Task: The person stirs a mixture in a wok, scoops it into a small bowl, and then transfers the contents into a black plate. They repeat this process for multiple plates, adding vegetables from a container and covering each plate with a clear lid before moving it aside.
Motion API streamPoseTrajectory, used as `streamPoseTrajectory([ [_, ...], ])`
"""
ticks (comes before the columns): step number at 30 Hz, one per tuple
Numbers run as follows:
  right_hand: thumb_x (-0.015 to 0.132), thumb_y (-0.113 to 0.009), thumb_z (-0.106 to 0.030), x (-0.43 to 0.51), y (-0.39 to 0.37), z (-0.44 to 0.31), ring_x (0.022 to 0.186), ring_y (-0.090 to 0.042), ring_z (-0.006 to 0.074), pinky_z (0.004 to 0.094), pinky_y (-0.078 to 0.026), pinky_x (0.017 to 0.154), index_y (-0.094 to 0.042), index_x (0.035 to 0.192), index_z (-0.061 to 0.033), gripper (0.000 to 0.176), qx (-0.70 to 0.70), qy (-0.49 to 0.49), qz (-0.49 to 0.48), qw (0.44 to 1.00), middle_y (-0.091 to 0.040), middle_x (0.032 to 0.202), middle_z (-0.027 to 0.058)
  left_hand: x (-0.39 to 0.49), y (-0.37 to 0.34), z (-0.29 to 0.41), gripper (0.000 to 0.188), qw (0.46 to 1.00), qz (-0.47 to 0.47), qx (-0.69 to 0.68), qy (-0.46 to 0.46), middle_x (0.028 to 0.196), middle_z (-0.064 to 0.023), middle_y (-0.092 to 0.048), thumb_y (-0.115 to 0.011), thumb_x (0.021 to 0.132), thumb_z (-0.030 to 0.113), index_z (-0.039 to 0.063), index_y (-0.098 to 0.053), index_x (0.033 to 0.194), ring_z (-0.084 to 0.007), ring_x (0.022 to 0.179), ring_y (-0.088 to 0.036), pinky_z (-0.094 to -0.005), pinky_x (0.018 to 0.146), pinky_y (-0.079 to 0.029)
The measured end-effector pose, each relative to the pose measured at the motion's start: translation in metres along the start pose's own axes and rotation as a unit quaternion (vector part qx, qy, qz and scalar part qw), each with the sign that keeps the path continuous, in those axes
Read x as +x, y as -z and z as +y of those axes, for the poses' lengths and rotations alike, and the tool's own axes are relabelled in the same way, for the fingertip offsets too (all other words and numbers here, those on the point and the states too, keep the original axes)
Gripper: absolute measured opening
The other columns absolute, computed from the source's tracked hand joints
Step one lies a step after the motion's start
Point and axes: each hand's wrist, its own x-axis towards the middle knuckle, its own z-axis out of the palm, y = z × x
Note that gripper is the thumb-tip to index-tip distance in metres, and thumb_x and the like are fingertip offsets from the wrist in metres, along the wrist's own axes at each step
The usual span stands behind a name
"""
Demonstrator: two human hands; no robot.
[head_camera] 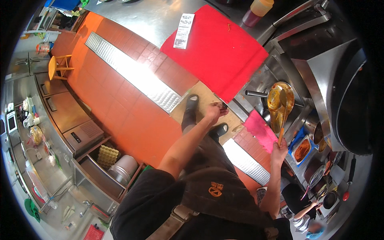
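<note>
My right hand (279, 152) grips the wooden handle (281, 136) of a metal ladle. The ladle's bowl (283, 97) rests over a metal pan (291, 90) smeared with orange-brown sauce. This pan has a tubular metal handle (255, 93) and sits in the steel cooking range. At the front edge of the range, the fingers of my left hand (215, 112) are curled around a small dark object (224, 106), perhaps a knob; most of it is hidden. A pink cloth (260, 129) lies on the range edge between my hands.
A red cloth (216, 51) with a printed slip (183, 31) covers part of the steel counter, near a squeeze bottle (257, 12). Right of me are a container of red paste (301, 151) and a large black wok (354, 102). A co-worker (303, 216) stands at lower right.
</note>
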Motion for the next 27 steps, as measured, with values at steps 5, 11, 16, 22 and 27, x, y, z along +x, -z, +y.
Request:
streamPoseTrajectory([
  [5, 0.095, -0.067, 0.005, 0.005, -0.017, -0.019, 0.087, -0.066, 0.0130, 0.0280, -0.053, 0.077, -0.064, 0.134, 0.0071, 0.039, -0.026, -0.002, 0.010, 1.000, -0.070, 0.101, 0.0068, 0.006, 0.000, -0.005, 0.009, 0.994, 0.034, 0.055, -0.093, 0.092, -0.0092, -0.071, -0.065, 0.101, -0.004, -0.003, -0.062, 0.109, -0.0201, 0.079, -0.071, -0.0333, 0.072, -0.061],
  [11, 0.097, -0.066, 0.003, 0.002, -0.040, -0.045, 0.083, -0.064, 0.0111, 0.0277, -0.051, 0.071, -0.064, 0.136, 0.0046, 0.039, -0.011, -0.035, 0.027, 0.999, -0.070, 0.097, 0.0055, 0.013, 0.000, -0.001, 0.023, 0.980, 0.055, 0.144, -0.124, 0.086, -0.0060, -0.067, -0.070, 0.087, -0.012, 0.000, -0.060, 0.105, -0.0151, 0.076, -0.066, -0.0284, 0.064, -0.053],
  [16, 0.098, -0.067, 0.002, -0.005, -0.047, -0.049, 0.080, -0.063, 0.0117, 0.0281, -0.050, 0.067, -0.063, 0.132, 0.0048, 0.035, 0.027, -0.054, 0.061, 0.996, -0.068, 0.093, 0.0045, 0.013, -0.001, 0.011, 0.026, 0.985, 0.030, 0.143, -0.090, 0.085, -0.0054, -0.065, -0.071, 0.085, -0.012, 0.002, -0.058, 0.102, -0.0149, 0.072, -0.063, -0.0290, 0.063, -0.053],
  [22, 0.100, -0.067, -0.002, -0.022, -0.038, -0.073, 0.063, -0.051, 0.0060, 0.0249, -0.039, 0.054, -0.065, 0.117, 0.0028, 0.018, 0.147, -0.130, 0.085, 0.977, -0.060, 0.081, -0.0001, 0.039, 0.011, -0.006, 0.026, 0.981, 0.018, 0.166, -0.104, 0.082, -0.0015, -0.059, -0.073, 0.086, -0.010, 0.003, -0.056, 0.102, -0.0138, 0.072, -0.061, -0.0305, 0.061, -0.051],
  [27, 0.103, -0.066, -0.006, -0.038, -0.030, -0.117, 0.057, -0.043, 0.0029, 0.0244, -0.031, 0.048, -0.065, 0.111, -0.0009, 0.010, 0.208, -0.165, 0.081, 0.961, -0.052, 0.073, -0.0039, 0.037, 0.034, 0.008, 0.032, 0.876, -0.064, 0.435, -0.199, 0.095, -0.0157, -0.070, -0.079, 0.090, 0.014, -0.002, -0.061, 0.111, -0.0295, 0.087, -0.071, -0.0406, 0.079, -0.058],
])
